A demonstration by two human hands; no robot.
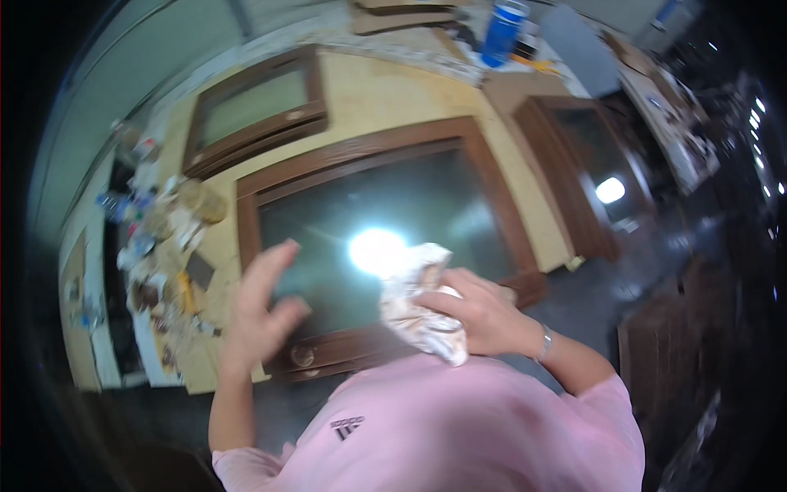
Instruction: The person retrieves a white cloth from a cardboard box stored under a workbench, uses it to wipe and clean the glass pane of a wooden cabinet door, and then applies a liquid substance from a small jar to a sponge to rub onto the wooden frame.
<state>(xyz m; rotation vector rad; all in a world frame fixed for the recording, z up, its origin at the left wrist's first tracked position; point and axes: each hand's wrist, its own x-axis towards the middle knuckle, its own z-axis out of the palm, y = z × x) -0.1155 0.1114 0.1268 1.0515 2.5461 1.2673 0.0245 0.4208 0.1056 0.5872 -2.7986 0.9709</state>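
Observation:
In front of me a brown wooden frame with a dark glass panel (328,213) lies flat on a pale table, a bright light reflecting in the glass. My right hand (484,316) grips a crumpled white cloth (422,316) with brownish stains, over the near right part of the frame. Over the frame's left side is my left hand (266,307), thumb and fingers apart, holding nothing. Whether it touches the frame I cannot tell.
Smaller framed panels (254,107) are stacked at the far left of the table. Another brown framed panel (586,172) leans at the right. Jars, bottles and rags crowd the left edge, with a cloudy yellowish jar (202,201) among them. A blue bottle (502,33) stands at the back.

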